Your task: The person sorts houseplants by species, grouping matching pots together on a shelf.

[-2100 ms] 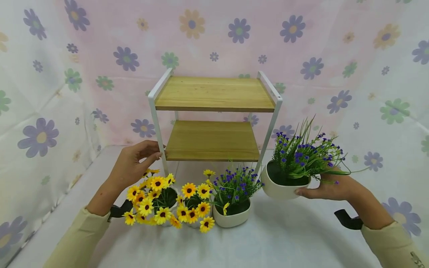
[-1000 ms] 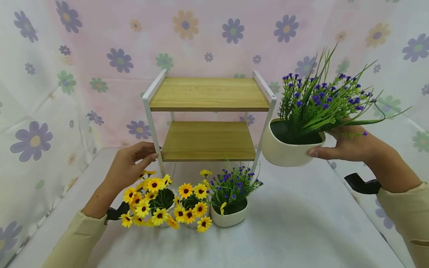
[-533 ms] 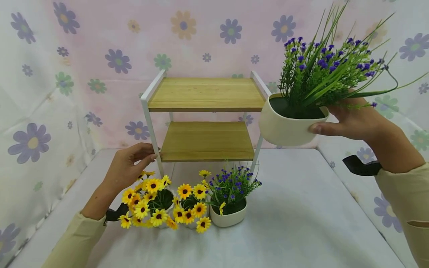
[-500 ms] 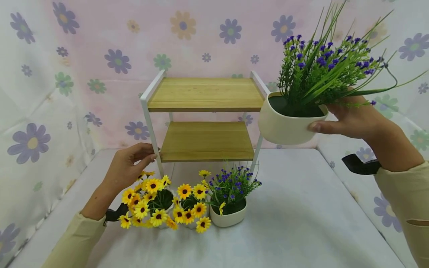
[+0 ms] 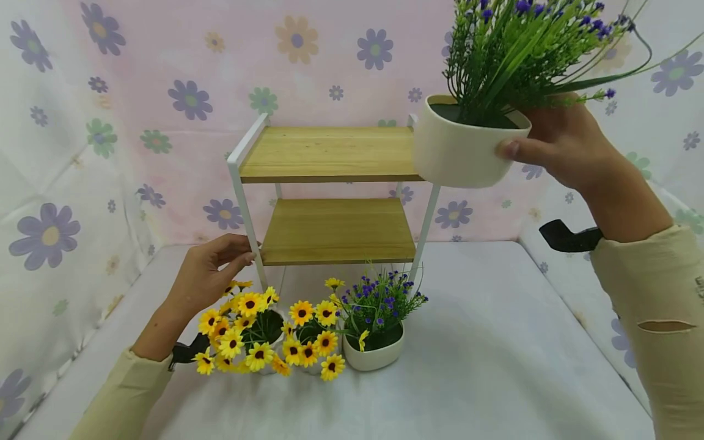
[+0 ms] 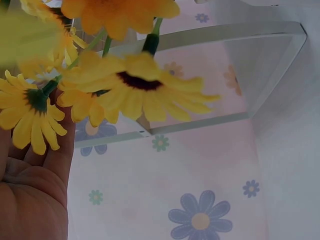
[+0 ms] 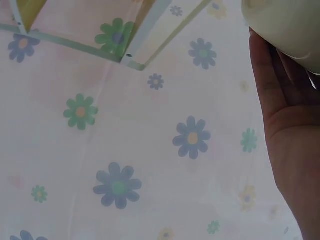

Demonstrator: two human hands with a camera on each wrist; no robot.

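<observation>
My right hand [image 5: 569,146] holds a white flowerpot [image 5: 462,153] of purple flowers and long green blades, thumb on its near side. The pot is in the air and overlaps the right end of the upper board of a two-tier shelf [image 5: 330,150] in the head view. At the shelf's left front leg [image 5: 244,214], my left hand [image 5: 209,272] grips the upright, thumb in front and fingers behind. In the right wrist view, fingers [image 7: 272,85] lie against the underside of the pot [image 7: 287,25]. Yellow flowers [image 6: 140,85] partly cover the left hand [image 6: 37,195] in its wrist view.
In front of the shelf stand two pots of yellow flowers [image 5: 250,305] [image 5: 308,351] and another white pot [image 5: 374,357] with purple flowers. The shelf's lower board [image 5: 338,232] is bare wood. A flower-print cloth [image 5: 341,61] hangs behind the white table [image 5: 467,379].
My right hand has raised the purple-flower pot from beside the shelf to upper-board height, then shifted it slightly left. The left hand keeps its place at the shelf leg.
</observation>
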